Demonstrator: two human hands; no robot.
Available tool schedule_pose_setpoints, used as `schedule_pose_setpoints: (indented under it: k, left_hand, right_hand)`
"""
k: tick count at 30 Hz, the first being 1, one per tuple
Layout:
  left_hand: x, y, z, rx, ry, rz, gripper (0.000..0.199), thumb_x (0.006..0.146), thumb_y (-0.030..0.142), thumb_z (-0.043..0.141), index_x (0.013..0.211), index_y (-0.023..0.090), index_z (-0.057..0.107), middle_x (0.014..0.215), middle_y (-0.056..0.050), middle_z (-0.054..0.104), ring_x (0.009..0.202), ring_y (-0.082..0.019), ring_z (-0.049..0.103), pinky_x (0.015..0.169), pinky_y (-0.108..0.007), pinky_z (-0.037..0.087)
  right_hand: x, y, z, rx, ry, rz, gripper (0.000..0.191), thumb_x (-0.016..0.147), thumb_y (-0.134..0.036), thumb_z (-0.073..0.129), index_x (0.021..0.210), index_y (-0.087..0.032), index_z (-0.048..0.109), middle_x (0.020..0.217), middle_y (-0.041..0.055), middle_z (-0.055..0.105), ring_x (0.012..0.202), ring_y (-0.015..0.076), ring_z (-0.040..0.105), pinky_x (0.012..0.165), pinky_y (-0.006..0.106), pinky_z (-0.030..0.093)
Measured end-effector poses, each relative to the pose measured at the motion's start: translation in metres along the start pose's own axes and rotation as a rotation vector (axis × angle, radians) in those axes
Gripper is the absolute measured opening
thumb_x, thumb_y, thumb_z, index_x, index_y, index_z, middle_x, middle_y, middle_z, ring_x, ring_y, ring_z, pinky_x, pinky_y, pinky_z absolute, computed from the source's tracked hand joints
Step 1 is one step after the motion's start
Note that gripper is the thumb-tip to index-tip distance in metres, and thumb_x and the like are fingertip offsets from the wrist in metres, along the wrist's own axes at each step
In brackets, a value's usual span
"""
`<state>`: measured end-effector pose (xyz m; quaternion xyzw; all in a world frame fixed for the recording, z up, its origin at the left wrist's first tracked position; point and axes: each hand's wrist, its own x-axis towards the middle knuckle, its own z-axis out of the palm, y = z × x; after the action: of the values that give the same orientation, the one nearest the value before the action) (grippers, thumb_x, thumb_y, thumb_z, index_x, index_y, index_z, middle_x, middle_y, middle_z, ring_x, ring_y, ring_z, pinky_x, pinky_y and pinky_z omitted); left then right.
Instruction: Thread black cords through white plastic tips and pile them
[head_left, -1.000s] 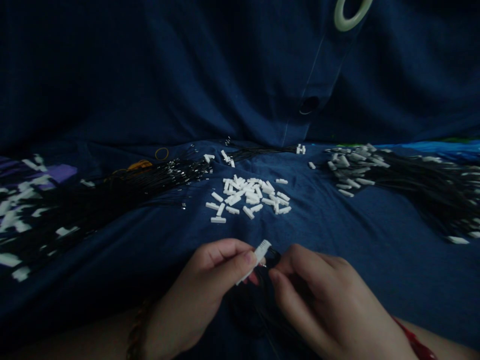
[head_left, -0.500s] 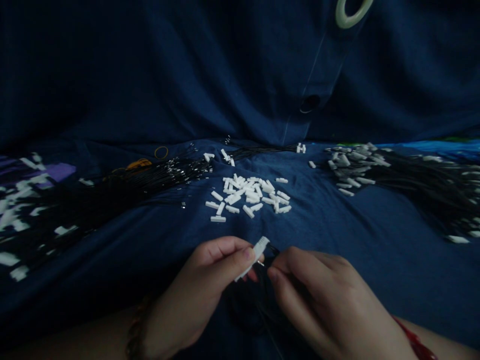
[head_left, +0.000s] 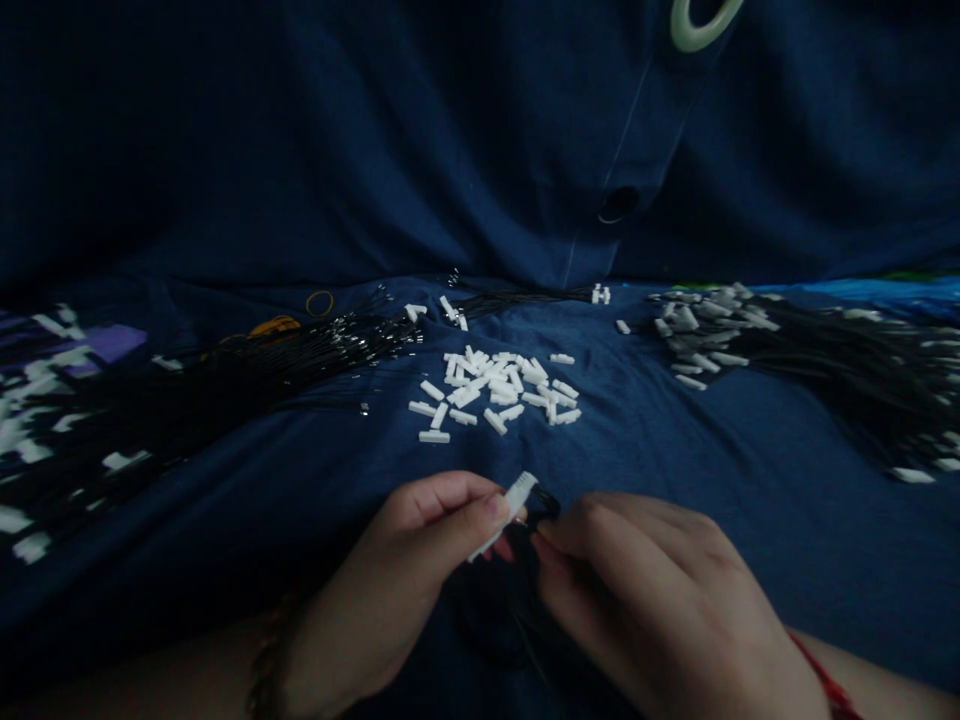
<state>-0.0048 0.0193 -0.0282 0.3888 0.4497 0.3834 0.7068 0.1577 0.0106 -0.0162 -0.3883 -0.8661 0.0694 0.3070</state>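
A person's two bare hands work near the middle of the near edge of a dark blue cloth [head_left: 720,450]. The left hand [head_left: 405,560] pinches a white connector [head_left: 520,491] between thumb and fingers, tilted with its ridged end up and away from the person; any marking on it is too small to read. The right hand [head_left: 660,590], just beside it, has thumb and forefinger pressed together, gripping a black wire [head_left: 553,500] that loops out from the connector's ridged end. A tiny metallic glint shows between the hands. A beaded bracelet [head_left: 264,665] circles the left wrist, a red band [head_left: 829,685] the right.

Beyond the hands, about the cloth's centre, lies a loose pile [head_left: 495,380] of small white connectors. Toward the left edge stretches a bundle [head_left: 285,365] of black wires, shiny tips facing the centre, with blurred white pieces [head_left: 37,385] and a purple patch [head_left: 116,343] at its outer end. Behind it lie orange bands [head_left: 276,326]. Toward the right edge spreads a second bundle [head_left: 810,365], its wires ending in white connectors. Blue strands [head_left: 862,291] run along the far right corner. At the far edge rises upright blue fabric [head_left: 420,130], with a pale ring [head_left: 694,42] in front, partly cut off at the top.
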Motion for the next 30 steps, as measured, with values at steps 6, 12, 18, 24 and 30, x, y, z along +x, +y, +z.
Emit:
schedule_pose_setpoints:
  k: [6, 12, 18, 24, 30]
  left_hand:
    - [0.0020, -0.0006, 0.0000, 0.021, -0.009, 0.005, 0.016, 0.078, 0.029, 0.054, 0.071, 0.016, 0.060, 0.067, 0.002, 0.057, 0.067, -0.011, 0.046, 0.066, -0.024, 0.035]
    - [0.0024, -0.0015, -0.0003, 0.005, -0.025, 0.016, 0.016, 0.079, 0.027, 0.054, 0.069, 0.016, 0.059, 0.067, 0.002, 0.056, 0.067, -0.011, 0.046, 0.065, -0.023, 0.035]
    - [-0.0001, -0.0010, -0.0002, 0.029, -0.025, 0.025, 0.016, 0.079, 0.026, 0.053, 0.069, 0.016, 0.059, 0.065, 0.003, 0.054, 0.066, -0.010, 0.045, 0.064, -0.023, 0.035]
    - [0.0006, -0.0016, 0.0012, 0.084, 0.001, 0.033, 0.017, 0.079, 0.027, 0.053, 0.067, 0.016, 0.058, 0.063, 0.003, 0.053, 0.064, -0.010, 0.045, 0.064, -0.023, 0.036]
    - [0.0005, -0.0027, 0.0009, 0.133, -0.010, 0.033, 0.016, 0.080, 0.027, 0.051, 0.071, 0.017, 0.060, 0.067, 0.003, 0.056, 0.068, -0.011, 0.048, 0.064, -0.022, 0.037]
  right_hand:
    - [0.0002, -0.0004, 0.0003, -0.029, 0.038, -0.022, 0.015, 0.081, -0.012, 0.047, 0.066, -0.015, 0.047, 0.058, -0.0028, 0.046, 0.053, 0.0092, 0.043, 0.053, 0.024, 0.029]
    - [-0.0001, -0.0005, 0.0016, -0.040, 0.041, -0.008, 0.019, 0.081, -0.013, 0.047, 0.062, -0.015, 0.046, 0.056, -0.0026, 0.044, 0.050, 0.0090, 0.041, 0.050, 0.024, 0.028]
    - [0.0001, 0.0021, 0.0001, -0.035, 0.030, -0.063, 0.018, 0.081, -0.013, 0.048, 0.063, -0.014, 0.048, 0.055, -0.0015, 0.044, 0.051, 0.0097, 0.040, 0.049, 0.024, 0.027]
    - [0.0007, -0.0001, -0.0005, -0.042, 0.035, -0.090, 0.016, 0.082, -0.011, 0.047, 0.067, -0.014, 0.053, 0.057, -0.0005, 0.048, 0.052, 0.0107, 0.043, 0.050, 0.024, 0.029]
    - [0.0036, -0.0001, 0.0004, -0.034, 0.010, -0.091, 0.018, 0.082, -0.010, 0.046, 0.064, -0.014, 0.051, 0.055, -0.0007, 0.046, 0.049, 0.0104, 0.040, 0.048, 0.025, 0.027]
